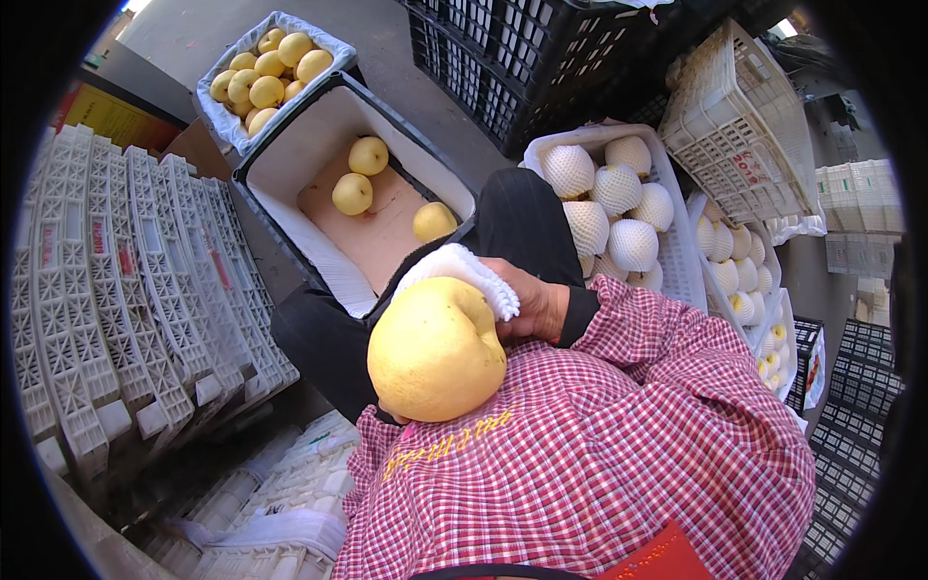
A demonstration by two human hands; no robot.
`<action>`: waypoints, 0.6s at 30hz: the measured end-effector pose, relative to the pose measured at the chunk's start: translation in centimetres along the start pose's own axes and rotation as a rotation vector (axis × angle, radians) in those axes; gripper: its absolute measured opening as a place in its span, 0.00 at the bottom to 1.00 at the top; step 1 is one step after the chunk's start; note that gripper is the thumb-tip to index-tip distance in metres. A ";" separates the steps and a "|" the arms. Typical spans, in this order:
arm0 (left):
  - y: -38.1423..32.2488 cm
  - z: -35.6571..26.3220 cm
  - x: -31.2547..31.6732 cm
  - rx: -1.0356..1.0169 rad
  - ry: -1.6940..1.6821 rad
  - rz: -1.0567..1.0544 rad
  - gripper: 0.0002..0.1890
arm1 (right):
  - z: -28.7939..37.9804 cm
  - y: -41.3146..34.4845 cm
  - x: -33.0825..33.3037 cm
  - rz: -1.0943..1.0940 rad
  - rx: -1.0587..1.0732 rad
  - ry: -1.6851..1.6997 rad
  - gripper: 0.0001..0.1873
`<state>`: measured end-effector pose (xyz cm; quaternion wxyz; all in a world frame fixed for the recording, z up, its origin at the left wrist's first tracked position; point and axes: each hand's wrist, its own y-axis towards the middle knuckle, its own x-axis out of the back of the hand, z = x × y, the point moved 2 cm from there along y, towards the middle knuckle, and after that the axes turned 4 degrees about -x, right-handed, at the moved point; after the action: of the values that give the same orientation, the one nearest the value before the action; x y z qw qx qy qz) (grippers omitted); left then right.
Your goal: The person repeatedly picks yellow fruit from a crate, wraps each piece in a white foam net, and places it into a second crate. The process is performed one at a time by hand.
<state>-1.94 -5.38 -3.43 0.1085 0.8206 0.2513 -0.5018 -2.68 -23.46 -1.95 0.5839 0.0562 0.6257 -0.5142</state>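
Observation:
A large round yellow pear (435, 351) is close to the camera, in front of my chest. My left hand (392, 415) supports it from below and is almost wholly hidden behind the fruit. Just past the pear, my right hand (533, 299) grips a white foam net sleeve (464, 272); its fingertips are partly hidden. The sleeve lies against the far side of the pear, not around it as far as I can see. Between my knees stands a paper-lined dark crate (290, 210) with three loose pears (352, 193) in it.
A blue-lined crate (210, 109) heaped with bare pears stands beyond. At right, a white crate (685, 239) holds foam-netted pears (615, 188), with more such crates behind it. Stacked white crates (130, 268) rise at left, and black crates (500, 65) stand at the top.

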 end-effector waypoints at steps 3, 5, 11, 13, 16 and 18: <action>-0.2 0.1 0.4 0.030 -0.004 -0.012 0.67 | 2.9 1.1 -0.4 -0.195 0.050 0.014 0.19; -0.2 0.2 0.5 0.058 -0.021 -0.002 0.67 | 3.6 -0.4 4.6 0.273 0.367 -0.021 0.17; -0.6 0.7 1.1 0.099 -0.033 -0.014 0.68 | 2.5 -0.5 11.1 -0.213 0.365 -0.274 0.20; -0.5 0.7 1.3 0.100 -0.027 -0.027 0.68 | -0.9 -0.4 10.5 -0.117 0.194 -0.129 0.22; 0.1 0.9 1.0 0.081 -0.008 -0.052 0.69 | -2.7 -3.5 9.0 0.202 0.225 0.254 0.27; 1.1 1.2 0.7 0.054 0.017 -0.076 0.69 | -0.6 -5.7 7.5 0.402 0.403 0.235 0.34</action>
<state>-2.01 -6.62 -4.67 0.0650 0.8172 0.2696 -0.5053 -9.24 -29.69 -4.69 0.5749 0.3526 0.5505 -0.4920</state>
